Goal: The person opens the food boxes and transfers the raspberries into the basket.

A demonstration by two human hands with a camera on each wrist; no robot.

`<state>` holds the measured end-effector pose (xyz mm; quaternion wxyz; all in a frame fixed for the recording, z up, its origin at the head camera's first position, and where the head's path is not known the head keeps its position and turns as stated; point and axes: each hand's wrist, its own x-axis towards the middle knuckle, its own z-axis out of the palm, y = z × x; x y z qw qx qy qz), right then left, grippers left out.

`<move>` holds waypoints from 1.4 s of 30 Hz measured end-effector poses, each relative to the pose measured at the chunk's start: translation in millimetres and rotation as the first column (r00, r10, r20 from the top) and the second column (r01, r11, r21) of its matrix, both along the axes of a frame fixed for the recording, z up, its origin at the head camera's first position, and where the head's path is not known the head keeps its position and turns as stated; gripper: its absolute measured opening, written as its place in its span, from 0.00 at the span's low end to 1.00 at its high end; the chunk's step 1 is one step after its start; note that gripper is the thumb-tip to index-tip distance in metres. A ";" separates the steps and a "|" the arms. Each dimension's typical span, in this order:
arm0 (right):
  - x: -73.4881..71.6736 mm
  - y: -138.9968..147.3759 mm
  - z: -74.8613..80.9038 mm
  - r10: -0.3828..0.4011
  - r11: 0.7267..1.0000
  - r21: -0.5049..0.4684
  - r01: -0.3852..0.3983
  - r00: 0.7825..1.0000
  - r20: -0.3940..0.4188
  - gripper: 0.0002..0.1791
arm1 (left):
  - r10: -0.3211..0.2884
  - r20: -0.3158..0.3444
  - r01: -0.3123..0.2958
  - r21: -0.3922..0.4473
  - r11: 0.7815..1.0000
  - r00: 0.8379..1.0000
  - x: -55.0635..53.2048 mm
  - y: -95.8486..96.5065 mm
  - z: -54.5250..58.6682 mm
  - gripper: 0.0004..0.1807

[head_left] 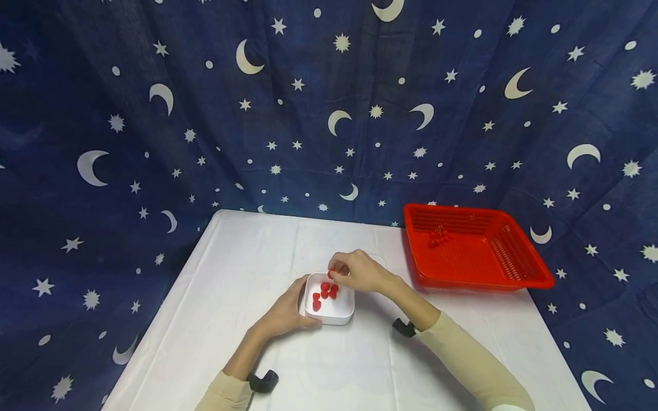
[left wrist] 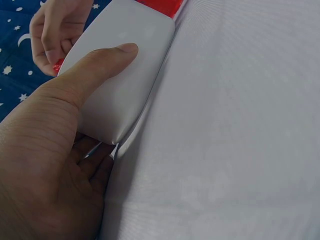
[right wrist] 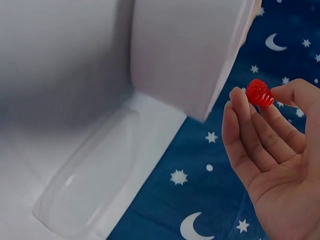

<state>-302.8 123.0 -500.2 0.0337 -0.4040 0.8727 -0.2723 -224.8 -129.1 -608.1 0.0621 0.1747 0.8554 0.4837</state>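
Note:
A square white container [head_left: 336, 318] stands on the table with several red raspberries [head_left: 325, 293] inside. My left hand [head_left: 284, 312] grips it from the left, its thumb along the near wall, as the left wrist view also shows. Above the container's far right corner is my right hand [head_left: 362, 272], pinching one raspberry [right wrist: 259, 93] between thumb and fingertips. That raspberry shows whole in the right wrist view; the head view has it partly hidden by the fingers.
A red plastic basket [head_left: 478, 265] stands at the back right, with a few small red raspberries [head_left: 438, 237] in its left part. Behind the right hand a clear lid [right wrist: 95, 172] lies on the white tablecloth [head_left: 247, 251]. A dark blue curtain [head_left: 303, 114] hangs behind the table.

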 end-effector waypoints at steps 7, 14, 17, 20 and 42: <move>-18.6 13.3 19.9 -0.070 0.995 -0.077 0.069 0.998 -0.004 0.05 | 0.013 -0.012 -0.014 -0.034 0.999 1.000 -1.7 2.0 -0.4 0.66; -46.6 35.2 47.8 -0.180 0.968 -0.180 0.177 0.984 -0.005 0.05 | 0.022 -0.013 -0.023 -0.044 0.999 1.000 -2.1 1.3 2.7 0.67; -61.9 48.2 61.0 -0.243 0.947 -0.219 0.233 0.970 -0.017 0.05 | 0.025 -0.016 -0.025 -0.049 0.998 1.000 -1.9 0.8 2.7 0.67; -77.0 64.8 73.4 -0.321 0.917 -0.255 0.306 0.947 -0.018 0.06 | 0.022 -0.017 -0.023 -0.048 0.999 1.000 -2.7 0.9 2.0 0.67; -142.9 183.8 68.2 -0.695 0.571 -0.318 0.757 0.652 0.303 0.18 | 0.030 -0.004 -0.030 -0.037 0.999 1.000 2.2 2.1 -3.2 0.67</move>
